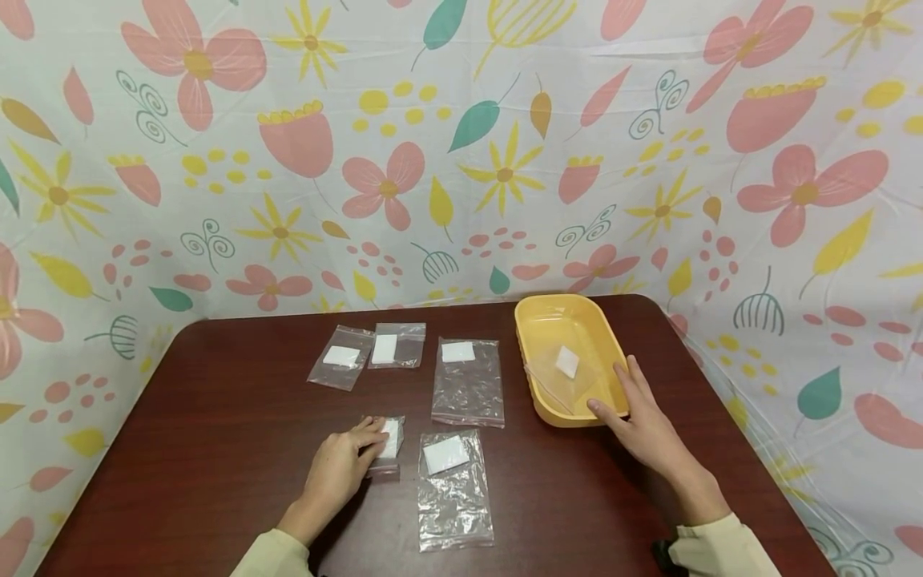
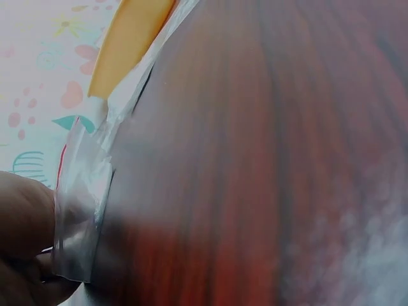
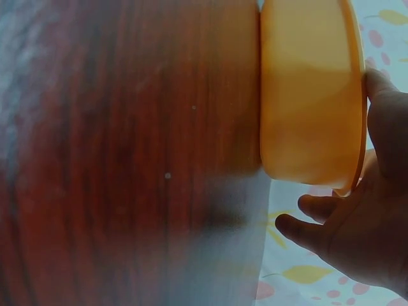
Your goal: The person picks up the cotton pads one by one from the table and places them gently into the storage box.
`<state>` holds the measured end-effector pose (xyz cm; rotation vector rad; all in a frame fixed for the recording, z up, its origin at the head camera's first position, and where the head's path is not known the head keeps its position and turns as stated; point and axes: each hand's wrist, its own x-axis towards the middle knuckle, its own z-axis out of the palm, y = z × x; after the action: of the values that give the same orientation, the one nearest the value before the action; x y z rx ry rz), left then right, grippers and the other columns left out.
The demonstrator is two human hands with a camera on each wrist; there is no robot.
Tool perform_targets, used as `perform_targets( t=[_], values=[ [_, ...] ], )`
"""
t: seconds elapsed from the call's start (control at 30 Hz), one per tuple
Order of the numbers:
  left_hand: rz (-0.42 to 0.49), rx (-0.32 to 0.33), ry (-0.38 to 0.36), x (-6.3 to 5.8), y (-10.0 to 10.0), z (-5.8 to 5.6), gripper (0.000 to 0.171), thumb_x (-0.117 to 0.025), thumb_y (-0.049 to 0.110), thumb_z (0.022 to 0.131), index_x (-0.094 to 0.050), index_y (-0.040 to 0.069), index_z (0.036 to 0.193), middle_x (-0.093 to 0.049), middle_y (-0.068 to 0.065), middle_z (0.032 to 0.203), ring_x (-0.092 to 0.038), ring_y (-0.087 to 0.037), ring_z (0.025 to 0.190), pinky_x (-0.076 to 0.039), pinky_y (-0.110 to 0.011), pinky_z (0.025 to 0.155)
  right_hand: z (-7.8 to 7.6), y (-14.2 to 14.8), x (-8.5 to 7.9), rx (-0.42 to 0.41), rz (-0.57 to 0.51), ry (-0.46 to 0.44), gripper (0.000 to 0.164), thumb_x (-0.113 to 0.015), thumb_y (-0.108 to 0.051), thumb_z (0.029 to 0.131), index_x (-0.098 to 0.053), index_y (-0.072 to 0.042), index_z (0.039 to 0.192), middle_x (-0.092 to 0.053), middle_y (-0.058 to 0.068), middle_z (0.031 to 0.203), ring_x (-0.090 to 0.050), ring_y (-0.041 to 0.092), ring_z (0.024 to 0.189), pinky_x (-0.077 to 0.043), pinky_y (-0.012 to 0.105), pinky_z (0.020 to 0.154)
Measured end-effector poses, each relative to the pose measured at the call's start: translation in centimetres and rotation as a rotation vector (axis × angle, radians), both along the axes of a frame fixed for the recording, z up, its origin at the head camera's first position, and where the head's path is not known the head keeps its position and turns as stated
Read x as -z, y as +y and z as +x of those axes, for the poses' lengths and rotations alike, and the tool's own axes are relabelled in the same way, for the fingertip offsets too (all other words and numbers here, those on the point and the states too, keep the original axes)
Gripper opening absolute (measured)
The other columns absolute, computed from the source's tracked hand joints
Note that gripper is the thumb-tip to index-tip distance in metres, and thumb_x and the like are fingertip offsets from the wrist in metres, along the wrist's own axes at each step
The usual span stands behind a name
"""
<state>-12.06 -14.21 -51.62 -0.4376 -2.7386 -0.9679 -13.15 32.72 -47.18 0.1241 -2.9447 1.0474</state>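
In the head view my left hand [image 1: 339, 465] holds a small clear zip bag [image 1: 390, 449] with a white rectangular piece in it, its fingers over the near-left part. The left wrist view shows the bag [image 2: 80, 204] at the fingertips, its red zip line beside them. My right hand [image 1: 652, 429] touches the near right corner of a yellow tray [image 1: 537, 353], fingers spread and thumb at the rim. Inside the tray lies one clear bag with a white piece [image 1: 566, 362]. The right wrist view shows the fingers [image 3: 306, 234] extended beside the tray wall [image 3: 312, 127].
Two small bags with white pieces [image 1: 342, 357] [image 1: 384, 349] lie at the back. Larger clear bags [image 1: 467, 393] [image 1: 454, 505] lie mid-table and nearer me, each with a white piece. The dark wooden table [image 1: 216, 449] meets a flower-print cloth [image 1: 404, 200] behind.
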Motion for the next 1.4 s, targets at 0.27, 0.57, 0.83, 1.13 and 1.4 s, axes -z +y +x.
perform_targets(
  t=[0.27, 0.57, 0.83, 1.13, 1.4],
  values=[
    [-0.001, -0.009, 0.041, 0.2, 0.0, -0.1, 0.016, -0.08, 0.002, 0.084, -0.081, 0.009, 0.099, -0.071, -0.004, 0.121, -0.066, -0.026, 0.116, -0.055, -0.045, 0.091, 0.0, 0.1, 0.1, -0.001, 0.004, 0.006, 0.091, -0.059, -0.05, 0.099, -0.012, -0.002, 0.161, 0.012, 0.012, 0.167, -0.011, 0.05, 0.148, -0.025, 0.077, 0.103],
    [0.035, -0.028, 0.069, -0.3, 0.1, -0.3, 0.016, -0.079, 0.002, 0.085, -0.08, 0.01, 0.1, -0.071, -0.005, 0.12, -0.066, -0.028, 0.115, -0.055, -0.045, 0.091, 0.0, 0.1, 0.2, -0.003, 0.0, 0.014, 0.091, -0.06, -0.049, 0.099, -0.012, -0.002, 0.161, 0.012, 0.012, 0.167, -0.011, 0.05, 0.148, -0.025, 0.077, 0.103],
    [0.055, -0.01, 0.14, -1.6, 0.6, -0.9, 0.016, -0.078, 0.003, 0.086, -0.08, 0.009, 0.101, -0.071, -0.006, 0.119, -0.066, -0.029, 0.114, -0.055, -0.046, 0.091, 0.1, 0.1, 0.2, -0.006, -0.005, 0.022, 0.09, -0.061, -0.048, 0.099, -0.013, -0.002, 0.161, 0.011, 0.013, 0.167, -0.011, 0.049, 0.148, -0.025, 0.076, 0.104],
    [0.083, 0.03, 0.185, -3.0, 1.9, -1.9, 0.017, -0.078, 0.003, 0.087, -0.08, 0.009, 0.103, -0.071, -0.006, 0.121, -0.066, -0.029, 0.115, -0.054, -0.048, 0.094, 0.2, 0.1, 0.1, -0.004, -0.002, 0.016, 0.091, -0.06, -0.049, 0.1, -0.013, -0.002, 0.161, 0.011, 0.012, 0.167, -0.012, 0.05, 0.147, -0.026, 0.077, 0.103],
    [0.096, 0.068, 0.203, -4.1, 3.5, -2.8, 0.017, -0.077, 0.004, 0.088, -0.079, 0.009, 0.104, -0.07, -0.007, 0.123, -0.065, -0.028, 0.117, -0.053, -0.047, 0.097, 0.2, 0.1, 0.2, -0.004, -0.001, 0.017, 0.09, -0.059, -0.05, 0.1, -0.013, -0.002, 0.16, 0.011, 0.012, 0.167, -0.011, 0.049, 0.148, -0.026, 0.077, 0.103]
  ],
)
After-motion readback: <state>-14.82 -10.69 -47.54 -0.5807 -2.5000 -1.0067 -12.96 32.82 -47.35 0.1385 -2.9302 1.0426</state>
